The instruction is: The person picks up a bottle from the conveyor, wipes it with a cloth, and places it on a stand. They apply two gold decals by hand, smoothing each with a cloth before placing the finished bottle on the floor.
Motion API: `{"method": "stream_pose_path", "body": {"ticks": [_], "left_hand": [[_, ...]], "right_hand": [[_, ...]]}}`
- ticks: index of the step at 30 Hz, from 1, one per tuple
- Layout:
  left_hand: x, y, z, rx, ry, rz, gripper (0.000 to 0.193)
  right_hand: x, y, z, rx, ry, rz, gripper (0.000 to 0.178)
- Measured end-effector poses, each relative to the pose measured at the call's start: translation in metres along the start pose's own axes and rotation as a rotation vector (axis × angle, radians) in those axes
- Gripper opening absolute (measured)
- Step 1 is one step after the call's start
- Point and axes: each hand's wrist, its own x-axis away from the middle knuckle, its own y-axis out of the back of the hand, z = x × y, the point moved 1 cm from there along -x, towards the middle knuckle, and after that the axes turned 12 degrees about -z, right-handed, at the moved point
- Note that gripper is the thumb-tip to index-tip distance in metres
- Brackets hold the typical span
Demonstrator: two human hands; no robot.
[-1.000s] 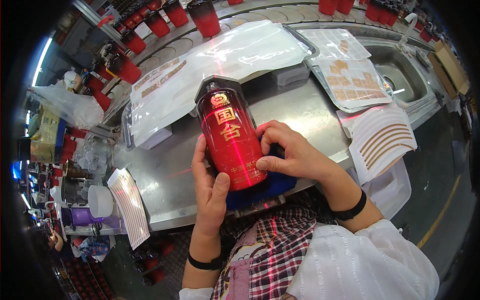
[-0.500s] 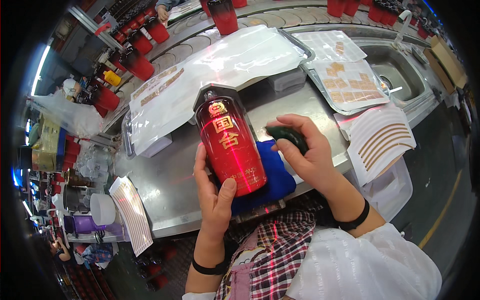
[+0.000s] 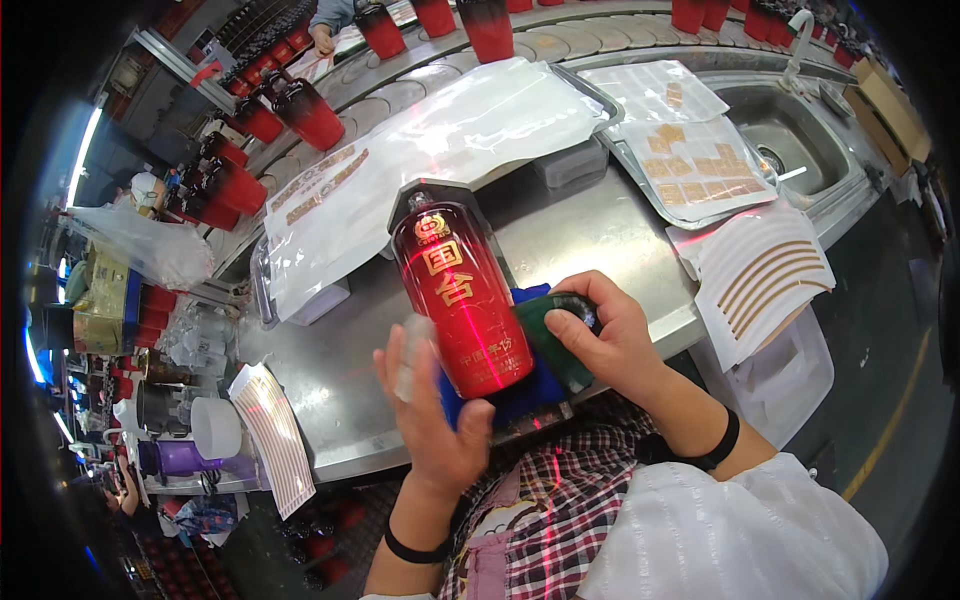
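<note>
A red glass bottle (image 3: 468, 315) with gold characters lies with its neck pointing away, in a dark angular holder (image 3: 463, 190). Its near end rests over a blue cloth (image 3: 515, 390) at the table's front edge. My left hand (image 3: 437, 430) is beside the bottle's lower left side, fingers spread and holding nothing; a whitish cover wraps one finger. In my right hand (image 3: 615, 335), a dark green pad (image 3: 562, 350) is pinched between thumb and fingers, just right of the bottle's lower end.
White sheets with gold decals (image 3: 330, 185) cover a tray behind the bottle. More decals lie on a tray (image 3: 700, 175) beside the sink (image 3: 800, 135). Striped decal sheets (image 3: 765, 285) stand at right, others (image 3: 270, 430) at left. Red bottles (image 3: 308, 112) line a curved conveyor; another person's hand (image 3: 323, 40) is beyond.
My left hand has let go of the bottle and opened beside it. My right hand has moved down with the green pad, which now shows more fully. Conveyor bottles have shifted right.
</note>
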Motion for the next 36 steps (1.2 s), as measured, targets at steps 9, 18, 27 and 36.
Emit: {"method": "stream_pose_path", "body": {"ticks": [9,18,27,36], "left_hand": [[0.029,0.004,0.019,-0.513,-0.332,0.026,0.046],[0.02,0.012,0.006,-0.594,-0.6,0.179,0.043],[-0.018,0.015,0.018,-0.454,-0.502,0.222,0.042],[0.024,0.018,0.023,-0.341,-0.193,0.01,0.044]], "right_hand": [[-0.003,0.0,-0.005,-0.072,-0.035,0.002,0.024],[0.0,0.001,0.015,-0.105,0.166,0.117,0.027],[-0.004,0.001,0.015,-0.224,0.0,0.074,0.026],[-0.018,-0.005,0.006,-0.2,-0.01,0.062,0.022]]}}
